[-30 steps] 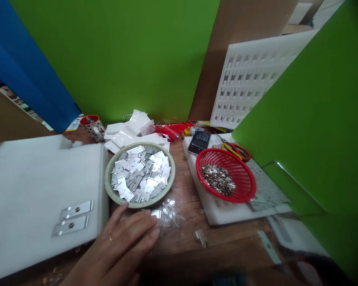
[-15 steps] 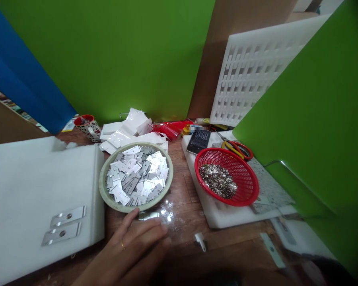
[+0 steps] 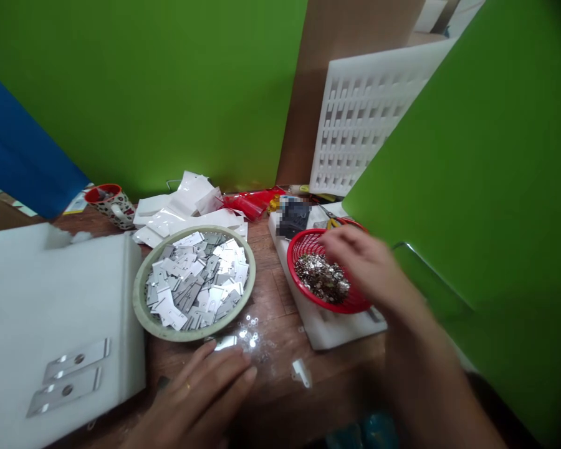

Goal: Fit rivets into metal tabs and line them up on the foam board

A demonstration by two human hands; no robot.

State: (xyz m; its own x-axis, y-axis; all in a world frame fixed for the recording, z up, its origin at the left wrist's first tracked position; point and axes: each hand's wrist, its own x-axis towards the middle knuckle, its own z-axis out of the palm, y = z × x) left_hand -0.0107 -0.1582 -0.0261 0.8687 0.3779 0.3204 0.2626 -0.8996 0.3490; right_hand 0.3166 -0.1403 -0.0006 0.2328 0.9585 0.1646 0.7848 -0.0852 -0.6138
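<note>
My left hand lies on the wooden table with its fingers stretched out, just in front of the round pale-green basket. Its fingertips are close to a shiny metal plate. Many flat metal plates fill this basket. Over the right side of the red plastic basket hangs my right hand. It is smeared by motion, and its curled fingertips are hard to make out. Small shiny metal parts lie heaped in the red basket. Small washers are scattered beside my left fingertips.
A white foam block at left carries two metal plates. Another foam slab lies under the red basket. A small white piece sits on the table. Behind stand a mug, white wrappings and a green partition.
My right hand has come in from the lower right to the red basket, its arm covering the right side of the table. My left hand stays by the metal plate. The view has turned slightly right.
</note>
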